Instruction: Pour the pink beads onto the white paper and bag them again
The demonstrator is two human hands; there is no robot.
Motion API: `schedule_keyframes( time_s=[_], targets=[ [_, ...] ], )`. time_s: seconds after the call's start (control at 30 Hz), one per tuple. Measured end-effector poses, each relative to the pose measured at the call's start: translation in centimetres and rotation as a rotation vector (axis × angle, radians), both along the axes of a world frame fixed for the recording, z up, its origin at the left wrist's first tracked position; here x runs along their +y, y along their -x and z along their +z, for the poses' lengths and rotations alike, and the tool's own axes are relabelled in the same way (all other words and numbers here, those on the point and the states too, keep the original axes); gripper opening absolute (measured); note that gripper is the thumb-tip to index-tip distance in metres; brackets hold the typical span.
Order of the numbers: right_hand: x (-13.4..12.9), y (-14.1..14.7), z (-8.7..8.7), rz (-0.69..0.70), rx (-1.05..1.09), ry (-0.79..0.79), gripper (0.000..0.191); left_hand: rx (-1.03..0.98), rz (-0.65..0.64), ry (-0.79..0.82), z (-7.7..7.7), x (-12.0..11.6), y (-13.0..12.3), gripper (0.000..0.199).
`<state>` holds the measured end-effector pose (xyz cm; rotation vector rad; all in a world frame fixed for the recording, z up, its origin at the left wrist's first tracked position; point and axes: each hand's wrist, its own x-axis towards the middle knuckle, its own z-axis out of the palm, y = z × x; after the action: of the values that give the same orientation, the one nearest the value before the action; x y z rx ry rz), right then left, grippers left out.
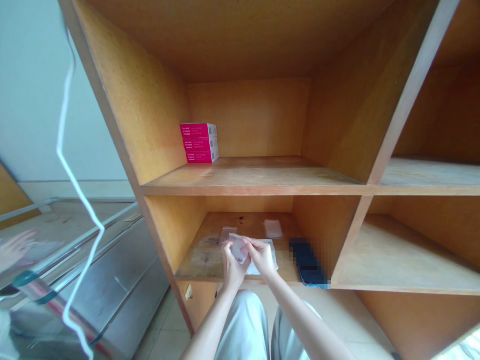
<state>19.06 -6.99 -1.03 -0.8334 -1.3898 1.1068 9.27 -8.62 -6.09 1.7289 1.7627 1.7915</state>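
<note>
My left hand (233,265) and my right hand (261,256) are together above the lower wooden shelf (202,255), both pinching a small transparent plastic pouch (239,249). Beneath my right hand lies a white sheet or packet (267,256), partly hidden by my fingers. A flat transparent packet (228,234) rests just beyond my left hand, and a small white packet (273,229) lies toward the back of the shelf. To the right of my hands sits a dark phone (308,262), blurred out and partly pixelated.
Three magenta boxes (199,143) stand stacked on the upper shelf (243,175) at its left wall. A blurred hand (15,248) appears at far left above a steel cabinet (127,285). A white cable (71,200) hangs close to the camera.
</note>
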Motion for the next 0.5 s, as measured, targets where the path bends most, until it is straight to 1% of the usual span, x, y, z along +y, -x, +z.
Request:
schedule_keyframes(
  time_s=[0.1, 0.17, 0.23, 0.3, 0.4, 0.5],
  targets=[
    [0.0, 0.1, -0.3, 0.039, 0.012, 0.02, 0.039, 0.011, 0.02, -0.019, 0.2, 0.0, 0.0, 0.044],
    [0.3, -0.2, -0.6, 0.054, 0.048, 0.048, 0.041, 0.035, 0.028, -0.014, 0.4, 0.0, 0.2, 0.042],
    [1.0, -0.9, -1.2, 0.039, 0.09, 0.073, 0.044, 0.066, 0.035, -0.007, 0.5, 0.0, 0.8, 0.042],
    [1.9, -1.9, -2.0, -0.024, 0.113, 0.091, 0.047, 0.1, 0.063, 0.007, 0.6, 0.4, 1.8, 0.041],
    [3.1, -3.5, -3.7, -0.182, 0.098, 0.119, 0.049, 0.161, 0.197, 0.077, 0.8, 1.8, 3.6, 0.04],
    [4.0, -4.4, -5.7, -0.224, 0.081, 0.153, 0.05, 0.268, 0.3, 0.184, 1.0, 3.9, 5.1, 0.041]
  ],
)
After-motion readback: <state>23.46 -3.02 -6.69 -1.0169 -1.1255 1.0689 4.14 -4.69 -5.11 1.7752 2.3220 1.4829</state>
